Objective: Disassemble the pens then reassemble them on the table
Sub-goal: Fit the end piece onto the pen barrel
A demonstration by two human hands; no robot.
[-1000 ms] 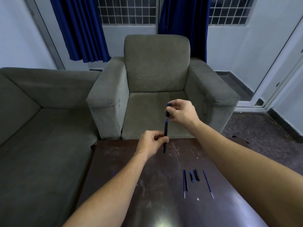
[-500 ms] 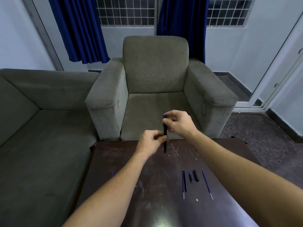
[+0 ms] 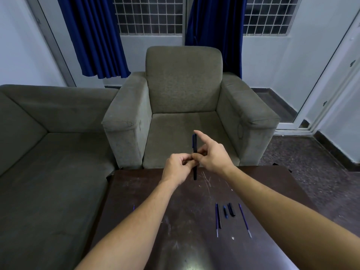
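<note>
Item: dark pen (image 3: pixel 194 152), held upright over the far edge of the table (image 3: pixel 136 191), long axis vertical, gripped mid-barrel between left hand (image 3: pixel 176 168) and right hand (image 3: pixel 211 158), the right forefinger extended free beside its capped top; loose pen parts (image 3: pixel 226 213) lay nearer the right arm.

dim, bluish light; glare on table (image 3: pixel 191 250); wide-angle edge distortion.

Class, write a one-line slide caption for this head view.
Both hands, left hand and right hand, hold a pen upright above loose pen parts.
</note>
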